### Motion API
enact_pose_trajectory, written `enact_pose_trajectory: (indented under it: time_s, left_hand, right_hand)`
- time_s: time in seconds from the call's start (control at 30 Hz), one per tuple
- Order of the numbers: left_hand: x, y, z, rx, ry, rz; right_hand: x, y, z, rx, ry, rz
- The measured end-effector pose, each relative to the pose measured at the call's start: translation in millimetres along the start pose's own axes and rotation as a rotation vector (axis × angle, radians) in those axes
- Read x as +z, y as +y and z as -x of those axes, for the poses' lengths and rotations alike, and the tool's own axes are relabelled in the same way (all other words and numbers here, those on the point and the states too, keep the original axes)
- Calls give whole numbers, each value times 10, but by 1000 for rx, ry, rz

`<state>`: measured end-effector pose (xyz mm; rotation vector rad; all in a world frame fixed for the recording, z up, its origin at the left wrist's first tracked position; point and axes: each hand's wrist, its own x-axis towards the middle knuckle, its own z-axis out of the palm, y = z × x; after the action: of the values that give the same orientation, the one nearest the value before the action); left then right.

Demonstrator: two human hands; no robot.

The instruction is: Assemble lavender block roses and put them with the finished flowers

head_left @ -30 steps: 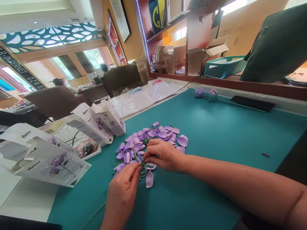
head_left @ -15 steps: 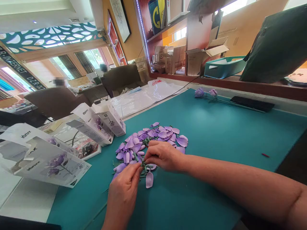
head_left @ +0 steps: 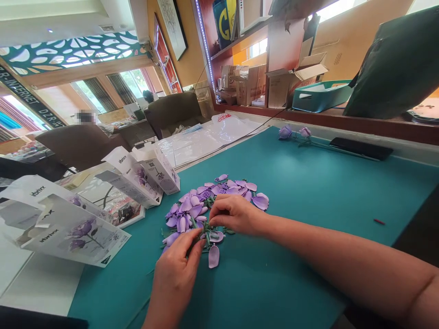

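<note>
A heap of purple toy petals (head_left: 187, 205) with green parts mixed in lies on the teal tabletop. At its near edge, my left hand (head_left: 176, 269) is closed, thumb and forefinger pinching a green plastic flower stem (head_left: 137, 313) whose long end runs out below the wrist. My right hand (head_left: 240, 214) is just above and to the right, its fingers curled in a pinch by the green pieces (head_left: 206, 227); whatever is between those fingertips is hidden. One lilac petal (head_left: 213, 257) lies apart, right of my left thumb.
White printed boxes (head_left: 82, 233) stand open at the left. Two finished purple roses (head_left: 285, 132) and a black phone-like slab (head_left: 360, 148) lie at the far edge. A small dark red stick (head_left: 379, 221) rests at the right. Beyond, a person sits behind a brown chair (head_left: 82, 146).
My right hand has shifted slightly up and away from my left fingertips, uncovering more green pieces between them. My left hand has stayed nearly in place, its thumb a little lower.
</note>
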<state>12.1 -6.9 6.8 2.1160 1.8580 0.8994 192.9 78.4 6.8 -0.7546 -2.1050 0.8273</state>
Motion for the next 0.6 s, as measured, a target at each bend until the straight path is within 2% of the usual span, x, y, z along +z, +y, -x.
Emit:
enact_pose_trajectory:
  time_s: [0.17,0.33,0.43,0.6]
  left_hand:
    - [-117,-34,-21,-118,-80,-84]
    - [-199,-70,-56,-114,-72,-98]
    - [-216,-106,-71,-109,-84,-65]
    - [-215,-141,-82,-209,-152,7]
  right_hand:
    - [-68,116,-49,96,62,-68]
    - [-101,228,-90,209,42,-133]
    - [-137,233,-103,236,52,-175]
    - [-209,186,-109,337,78,-263]
